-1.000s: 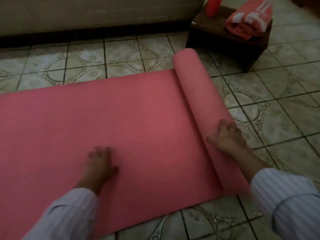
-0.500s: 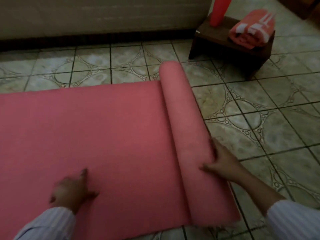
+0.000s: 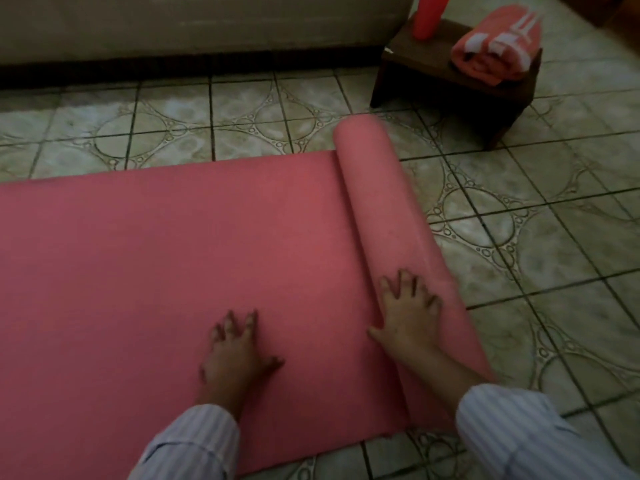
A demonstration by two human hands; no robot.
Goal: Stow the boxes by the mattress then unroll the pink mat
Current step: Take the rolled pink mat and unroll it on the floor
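Observation:
The pink mat [image 3: 156,271] lies mostly flat across the tiled floor, running off the left edge. Its remaining rolled part [image 3: 384,209] sits at the right end, angled from upper left to lower right. My right hand [image 3: 407,308] rests on top of the roll near its lower end, fingers spread. My left hand [image 3: 235,351] presses flat on the unrolled mat just left of the roll, fingers spread. Both forearms wear striped sleeves. No boxes are in view.
A low dark wooden stool [image 3: 450,81] stands at the upper right, carrying a red cup [image 3: 427,15] and a folded red-and-white towel [image 3: 498,53]. The mattress side [image 3: 190,26] runs along the top. Patterned floor tiles [image 3: 536,237] lie right of the roll.
My left hand has moved right, closer to the roll. My right hand shifted from the roll's right side onto its top.

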